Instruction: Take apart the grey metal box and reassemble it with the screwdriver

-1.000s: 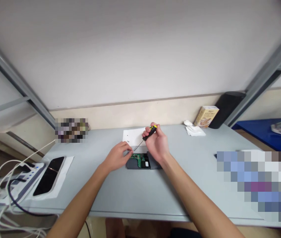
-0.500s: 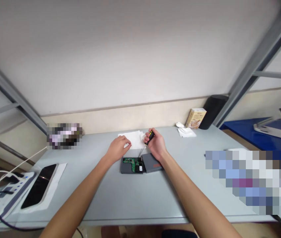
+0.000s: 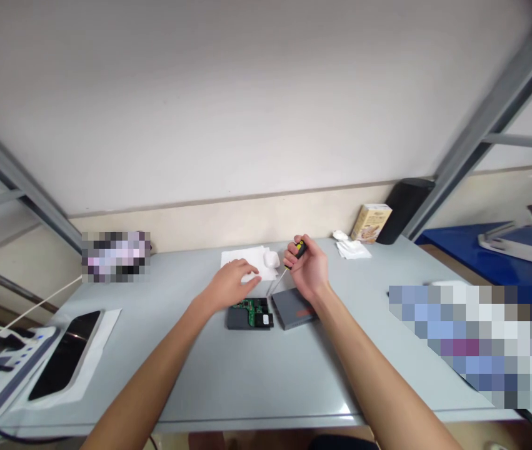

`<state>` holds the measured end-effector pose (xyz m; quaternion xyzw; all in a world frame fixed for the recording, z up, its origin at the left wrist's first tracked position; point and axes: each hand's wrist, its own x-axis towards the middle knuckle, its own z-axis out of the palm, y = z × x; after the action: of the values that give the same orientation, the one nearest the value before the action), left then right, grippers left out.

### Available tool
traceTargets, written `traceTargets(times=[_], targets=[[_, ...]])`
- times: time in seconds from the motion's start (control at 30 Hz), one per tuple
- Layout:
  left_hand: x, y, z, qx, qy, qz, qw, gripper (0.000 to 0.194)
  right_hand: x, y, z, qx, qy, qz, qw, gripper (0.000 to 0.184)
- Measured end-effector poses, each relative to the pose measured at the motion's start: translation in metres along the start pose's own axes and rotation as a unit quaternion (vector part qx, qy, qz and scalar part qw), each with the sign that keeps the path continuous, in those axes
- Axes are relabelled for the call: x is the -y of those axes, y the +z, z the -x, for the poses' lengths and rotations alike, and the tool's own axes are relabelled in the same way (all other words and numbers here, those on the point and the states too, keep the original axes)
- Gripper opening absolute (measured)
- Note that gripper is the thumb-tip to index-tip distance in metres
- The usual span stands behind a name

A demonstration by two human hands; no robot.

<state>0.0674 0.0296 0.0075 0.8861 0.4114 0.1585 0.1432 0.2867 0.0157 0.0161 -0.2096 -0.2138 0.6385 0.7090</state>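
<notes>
My right hand (image 3: 310, 265) is closed around the black and yellow handle of a screwdriver (image 3: 300, 249). Its thin shaft slopes down and left, with the tip close to a grey casing (image 3: 292, 307) and an opened device (image 3: 249, 315) with a green circuit board. My left hand (image 3: 234, 282) hovers over the device's far edge, fingers bent and apart, with nothing visible in them; it covers part of the board. Behind it lies white paper (image 3: 242, 255), with a small rounded white case (image 3: 272, 259) at the paper's right end.
On the left, a phone (image 3: 66, 353) rests on white paper near a power strip (image 3: 17, 375) with cables. Toward the back right stand a yellow box (image 3: 371, 223), a black cylinder (image 3: 406, 209) and crumpled tissue (image 3: 352, 249). Blurred items lie at the right.
My right hand has shifted right with the screwdriver, uncovering the white case. The grey casing now sits apart from the device. My left hand has moved slightly right and its fingers have spread.
</notes>
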Motion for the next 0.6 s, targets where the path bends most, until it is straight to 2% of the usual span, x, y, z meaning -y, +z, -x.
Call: traceTargets(times=[0.1, 0.17, 0.2, 0.4, 0.6], targets=[[-0.016, -0.004, 0.030, 0.051, 0.044, 0.093, 0.993, 0.042, 0.006, 0.008, 0.008, 0.033, -0.003, -0.010, 0.999, 0.022], [-0.024, -0.002, 0.044, 0.081, 0.067, 0.107, 0.989, 0.062, 0.007, 0.012, 0.011, 0.048, 0.004, -0.012, 0.999, 0.021], [-0.027, 0.000, 0.048, 0.082, 0.067, 0.106, 0.989, 0.065, 0.006, 0.013, 0.012, 0.052, 0.008, -0.013, 0.999, 0.021], [-0.030, 0.012, 0.050, 0.032, 0.038, 0.105, 0.993, 0.051, 0.002, 0.014, 0.012, 0.034, 0.007, -0.030, 0.999, 0.020], [-0.025, 0.005, 0.049, -0.017, 0.017, 0.180, 0.983, 0.049, 0.008, 0.008, 0.009, -0.002, -0.006, -0.091, 0.996, 0.017]])
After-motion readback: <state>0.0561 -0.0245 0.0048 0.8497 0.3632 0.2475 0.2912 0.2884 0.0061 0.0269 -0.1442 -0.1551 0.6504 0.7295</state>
